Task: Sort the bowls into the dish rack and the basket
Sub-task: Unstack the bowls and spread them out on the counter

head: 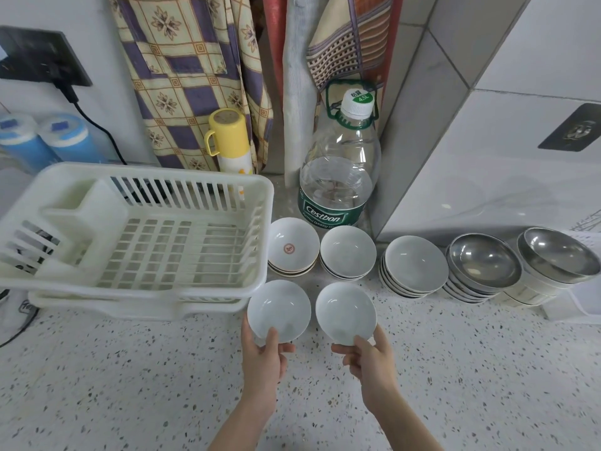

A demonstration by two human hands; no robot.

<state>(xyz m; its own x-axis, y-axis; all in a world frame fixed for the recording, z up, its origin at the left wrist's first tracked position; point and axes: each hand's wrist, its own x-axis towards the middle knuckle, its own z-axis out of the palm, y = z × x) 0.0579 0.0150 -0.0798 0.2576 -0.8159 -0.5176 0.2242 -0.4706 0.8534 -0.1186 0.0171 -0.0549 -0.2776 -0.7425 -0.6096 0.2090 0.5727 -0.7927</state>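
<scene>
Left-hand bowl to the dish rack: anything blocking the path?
Nothing visible blocks it. The left hand holds a white bowl just off the near right corner of the white dish rack. The rack's interior looks empty; only its own rim stands between, so the bowl must be lifted over it.

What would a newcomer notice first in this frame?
Two white bowls held up at centre, one pinched in the left hand and one in the right hand. Left of them stands an empty white dish rack; behind runs a row of stacked bowls, ending in steel bowls at right.
</scene>
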